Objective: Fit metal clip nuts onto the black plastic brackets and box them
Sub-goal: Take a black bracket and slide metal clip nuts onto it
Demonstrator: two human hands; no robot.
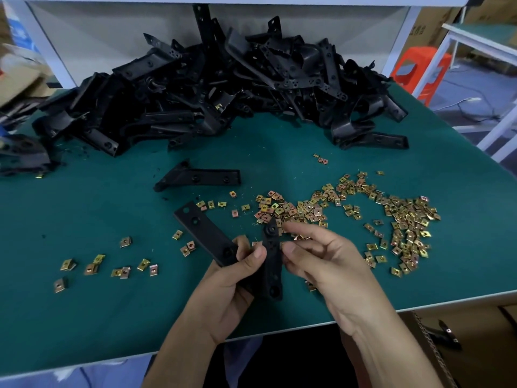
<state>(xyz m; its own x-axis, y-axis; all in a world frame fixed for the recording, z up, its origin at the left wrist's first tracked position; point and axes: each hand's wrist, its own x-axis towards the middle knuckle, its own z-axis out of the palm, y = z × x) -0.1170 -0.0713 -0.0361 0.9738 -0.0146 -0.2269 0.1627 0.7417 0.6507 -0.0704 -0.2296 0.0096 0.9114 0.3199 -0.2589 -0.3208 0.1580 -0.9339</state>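
Your left hand (232, 289) grips the black bracket (272, 261), one arm lying twelve-to-six. At its three o'clock, your right hand (330, 264) pinches what looks like a clip nut (301, 237), just beside the edge.

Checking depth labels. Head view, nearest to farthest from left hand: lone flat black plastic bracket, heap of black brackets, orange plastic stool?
1. Lone flat black plastic bracket, just ahead of left hand.
2. Heap of black brackets, further back.
3. Orange plastic stool, far right background.
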